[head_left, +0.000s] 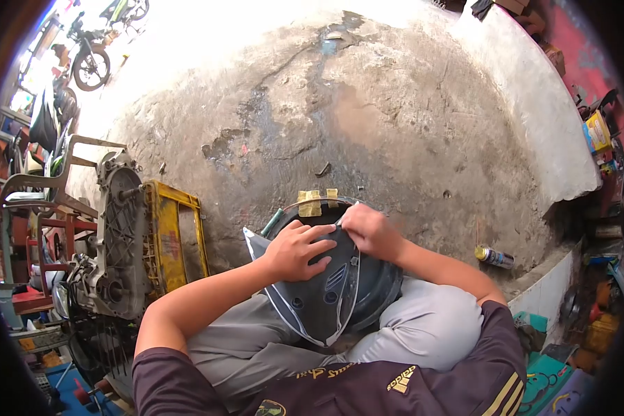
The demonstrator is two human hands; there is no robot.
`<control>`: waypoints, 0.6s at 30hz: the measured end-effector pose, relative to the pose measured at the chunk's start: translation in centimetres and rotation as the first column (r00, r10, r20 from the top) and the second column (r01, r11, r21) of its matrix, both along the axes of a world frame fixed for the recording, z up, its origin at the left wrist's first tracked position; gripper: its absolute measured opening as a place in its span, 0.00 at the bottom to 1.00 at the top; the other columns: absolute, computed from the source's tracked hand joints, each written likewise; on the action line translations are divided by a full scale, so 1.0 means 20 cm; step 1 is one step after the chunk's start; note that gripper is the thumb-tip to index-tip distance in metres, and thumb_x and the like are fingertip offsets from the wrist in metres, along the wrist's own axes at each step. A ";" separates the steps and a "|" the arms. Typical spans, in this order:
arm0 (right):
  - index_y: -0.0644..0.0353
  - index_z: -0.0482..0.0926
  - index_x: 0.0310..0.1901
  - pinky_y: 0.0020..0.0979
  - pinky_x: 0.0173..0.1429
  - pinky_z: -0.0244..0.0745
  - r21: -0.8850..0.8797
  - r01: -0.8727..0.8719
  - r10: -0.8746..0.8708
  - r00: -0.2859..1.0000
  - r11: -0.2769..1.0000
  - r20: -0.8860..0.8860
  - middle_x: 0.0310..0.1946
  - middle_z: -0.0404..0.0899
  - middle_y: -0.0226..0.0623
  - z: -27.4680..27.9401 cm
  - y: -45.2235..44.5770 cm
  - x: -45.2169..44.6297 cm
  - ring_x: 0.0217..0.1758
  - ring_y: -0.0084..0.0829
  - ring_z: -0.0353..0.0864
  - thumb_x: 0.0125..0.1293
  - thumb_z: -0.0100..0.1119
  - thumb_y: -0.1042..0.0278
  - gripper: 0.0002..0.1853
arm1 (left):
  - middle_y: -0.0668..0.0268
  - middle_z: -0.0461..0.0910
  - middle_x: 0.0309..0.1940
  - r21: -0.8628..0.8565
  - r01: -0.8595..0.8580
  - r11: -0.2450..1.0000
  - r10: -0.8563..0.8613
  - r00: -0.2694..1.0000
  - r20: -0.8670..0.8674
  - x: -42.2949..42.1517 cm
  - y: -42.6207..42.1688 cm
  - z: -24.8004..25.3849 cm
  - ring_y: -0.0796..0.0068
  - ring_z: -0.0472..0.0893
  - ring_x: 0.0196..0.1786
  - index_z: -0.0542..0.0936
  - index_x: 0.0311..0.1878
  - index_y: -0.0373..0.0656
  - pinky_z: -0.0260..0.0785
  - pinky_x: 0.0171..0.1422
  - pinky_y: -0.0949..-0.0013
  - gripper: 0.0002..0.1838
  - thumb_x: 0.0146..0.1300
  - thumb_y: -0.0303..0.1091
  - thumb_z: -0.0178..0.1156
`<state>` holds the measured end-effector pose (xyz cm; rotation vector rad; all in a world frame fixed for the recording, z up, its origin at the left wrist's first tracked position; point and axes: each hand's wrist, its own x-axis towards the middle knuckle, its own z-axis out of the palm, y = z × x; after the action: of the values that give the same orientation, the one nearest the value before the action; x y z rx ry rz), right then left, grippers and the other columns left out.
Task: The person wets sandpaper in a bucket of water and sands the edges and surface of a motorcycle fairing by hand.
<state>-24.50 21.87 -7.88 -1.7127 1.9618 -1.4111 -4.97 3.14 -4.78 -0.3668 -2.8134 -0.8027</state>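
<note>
A dark grey, pointed panel (319,298) with white edging (357,281) lies across my lap, over a round black tub or shell (381,295); its exact kind I cannot tell. My left hand (299,251) rests on the panel's upper left with its fingers spread. At the upper right edge, my right hand (371,230) has its fingers closed in a pinch on the white edging. Strips of yellowish tape (310,203) stick at the far rim, beside the hands. A short teal rod (272,222) lies along the left rim.
On my left stand a grey metal engine casing (121,236), a yellow crate (177,239) and a plastic chair (66,170). A spray can (494,257) lies on the concrete floor (423,139) to the right, by a low white wall (544,114). A motorbike (90,62) stands far left.
</note>
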 end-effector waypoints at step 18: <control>0.64 0.83 0.41 0.48 0.53 0.84 -0.023 0.001 -0.003 0.998 1.000 -0.055 0.39 0.85 0.47 -0.01 0.02 -0.02 0.48 0.52 0.86 0.62 0.68 0.82 0.07 | 0.63 0.84 0.68 0.003 -0.011 1.000 0.011 1.000 0.004 0.00 0.01 0.02 0.59 0.87 0.53 0.88 0.56 0.53 0.77 0.62 0.56 0.19 0.61 0.39 0.74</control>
<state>-24.81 22.34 -8.08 -1.7788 1.9834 -1.4068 -4.90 3.39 -4.30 -0.3491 -2.8154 -0.8056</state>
